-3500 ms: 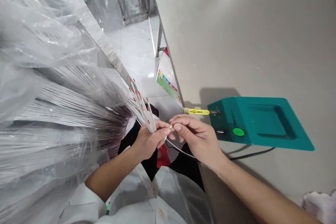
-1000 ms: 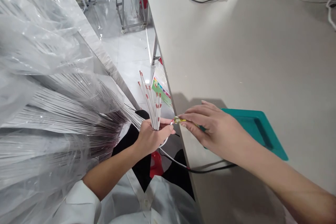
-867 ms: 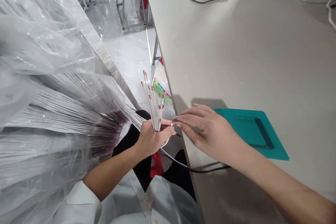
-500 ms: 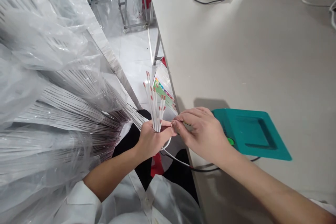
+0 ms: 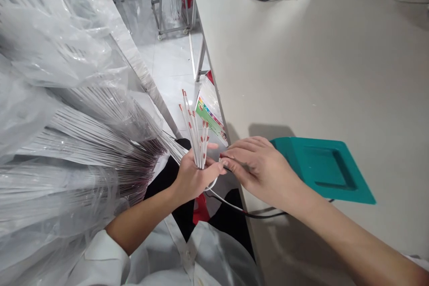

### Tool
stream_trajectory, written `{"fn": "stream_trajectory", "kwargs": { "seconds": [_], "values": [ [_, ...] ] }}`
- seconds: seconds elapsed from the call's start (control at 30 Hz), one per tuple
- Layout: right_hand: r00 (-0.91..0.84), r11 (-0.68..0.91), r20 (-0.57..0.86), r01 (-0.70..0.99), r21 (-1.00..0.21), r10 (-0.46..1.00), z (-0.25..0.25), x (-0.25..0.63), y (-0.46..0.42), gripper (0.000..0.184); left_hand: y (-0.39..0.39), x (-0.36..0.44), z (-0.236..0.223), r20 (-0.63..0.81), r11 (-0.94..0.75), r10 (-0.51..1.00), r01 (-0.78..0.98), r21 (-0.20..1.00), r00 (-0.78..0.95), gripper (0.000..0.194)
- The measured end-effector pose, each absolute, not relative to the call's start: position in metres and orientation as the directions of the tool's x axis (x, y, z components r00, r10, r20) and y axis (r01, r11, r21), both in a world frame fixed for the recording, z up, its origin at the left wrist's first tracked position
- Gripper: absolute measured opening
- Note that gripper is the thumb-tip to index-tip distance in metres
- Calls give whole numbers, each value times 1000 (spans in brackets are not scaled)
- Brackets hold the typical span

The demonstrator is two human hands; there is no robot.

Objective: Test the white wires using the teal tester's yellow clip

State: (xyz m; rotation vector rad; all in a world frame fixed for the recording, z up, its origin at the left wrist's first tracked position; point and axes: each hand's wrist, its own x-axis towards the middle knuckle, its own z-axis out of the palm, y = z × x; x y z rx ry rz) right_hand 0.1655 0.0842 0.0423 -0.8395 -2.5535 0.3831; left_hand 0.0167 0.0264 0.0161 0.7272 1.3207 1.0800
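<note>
Pale grey and smooth, a broad table [image 5: 318,76] lies right of long white cable bundles [image 5: 97,134] in clear plastic. Near its edge sits a teal, rectangular device with a recessed tray [image 5: 360,185]. Left hand [image 5: 191,178] and right hand [image 5: 264,172] meet beside that edge. The left, 1 finger extended, curls around upright slim white cables with red tips [image 5: 198,152]; these look finished. The right pinches a tiny red-and-white cable end [image 5: 220,159] between the hands, apparently under way. The bundles seem left to do.
</note>
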Motion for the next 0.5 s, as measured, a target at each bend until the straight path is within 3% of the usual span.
{"fn": "stream_trajectory", "kwargs": {
  "seconds": [0.13, 0.3, 0.4, 0.5],
  "values": [
    [-766, 827, 318, 488, -278, 559, 45, 166, 85, 19, 26, 17, 15, -343, 326, 935, -162, 931, -91, 36],
    [-728, 825, 407, 546, -145, 552, 51, 189, 94, 14, 31, 16, 11, -398, 383, 913, -152, 911, -89, 32],
    [-769, 808, 298, 589, -12, 565, 50, 206, 102, 23, 35, 18, 10, -412, 398, 908, -155, 904, -70, 36],
    [-787, 790, 133, 611, 40, 602, 46, 214, 108, 24, 39, 22, 9, -407, 393, 913, -184, 901, -39, 39]
  ]
}}
